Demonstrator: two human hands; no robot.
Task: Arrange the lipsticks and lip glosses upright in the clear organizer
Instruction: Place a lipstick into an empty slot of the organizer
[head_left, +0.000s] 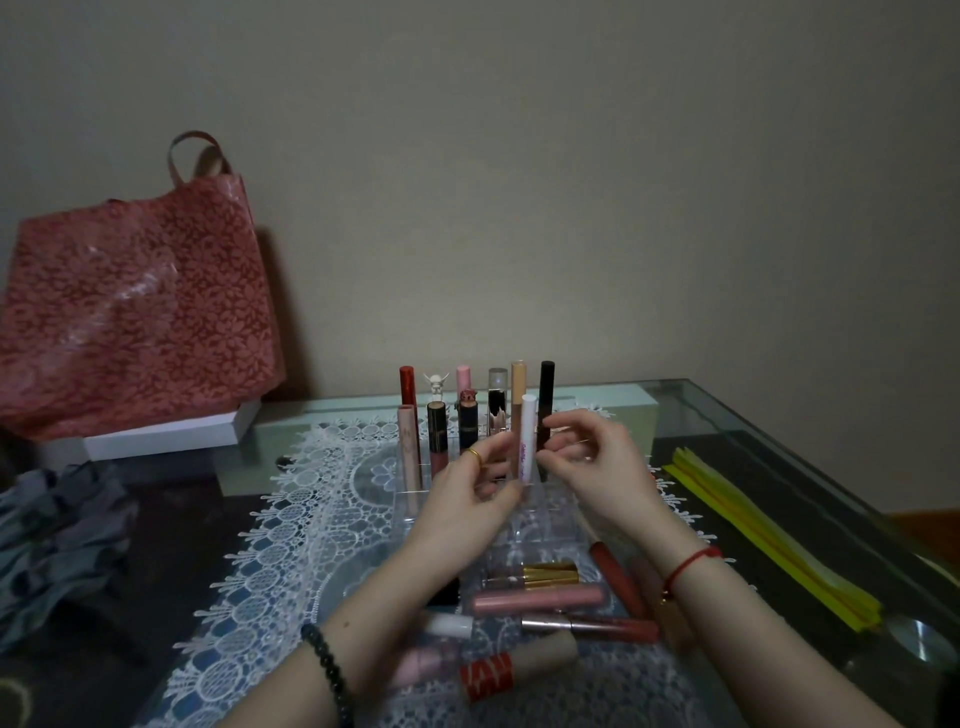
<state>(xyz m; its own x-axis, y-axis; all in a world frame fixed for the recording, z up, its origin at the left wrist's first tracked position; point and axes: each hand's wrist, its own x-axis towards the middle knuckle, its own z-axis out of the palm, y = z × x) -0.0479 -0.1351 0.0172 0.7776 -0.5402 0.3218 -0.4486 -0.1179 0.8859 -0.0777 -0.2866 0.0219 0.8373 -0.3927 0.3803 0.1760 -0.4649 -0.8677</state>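
Left hand (470, 499): raised over the clear organizer (540, 512), a gold ring on one finger, fingertips at the lower part of a white-capped lip gloss tube (525, 441); the grip looks closed lightly on the tube.
Right hand (587, 457): just beside the same tube on its other side, fingers curled, thumb and forefinger tips near or touching it; whether this grip holds the tube I cannot tell.
White-capped tube: upright, at the front of the filled rows, its base low in the organizer.
Organizer: on a white lace mat (291, 525) on the glass desk (727, 415); two back rows hold upright tubes, among them a red lipstick (407, 385), a beige tube (518, 400) and a black tube (546, 400).
Loose items: a gold-capped gloss (540, 573), a pink gloss (540, 598) and a dark red gloss (615, 577) lie flat on the mat near the wrists.
Surroundings: a red patterned bag (135, 306) at back left, yellow strips (769, 535) at right.
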